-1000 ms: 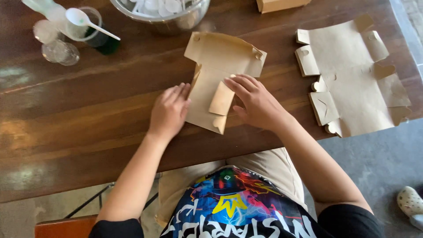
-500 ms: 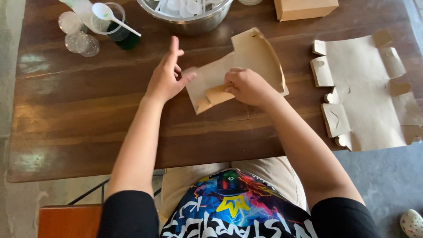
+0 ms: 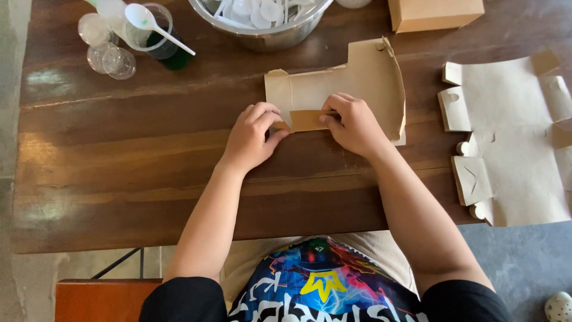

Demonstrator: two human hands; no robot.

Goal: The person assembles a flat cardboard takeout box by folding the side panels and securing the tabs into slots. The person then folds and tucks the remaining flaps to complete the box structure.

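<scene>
Pressing down on a brown cardboard box blank (image 3: 351, 80), a seated person works at a dark wooden table (image 3: 119, 173). The left hand (image 3: 255, 136) curls its fingertips onto the blank's near left corner, and the right hand (image 3: 353, 122) pins a folded flap (image 3: 307, 120) flat between the two; neither hand closes around anything. The blank lies near the table's middle, its right side curling upward. A second flat blank (image 3: 512, 143) rests well apart at the right edge. Beyond sit a metal bowl of white plastic spoons (image 3: 262, 18), a folded brown box (image 3: 435, 13), and clear plastic cups (image 3: 110, 50) with a white spoon (image 3: 156, 27).
</scene>
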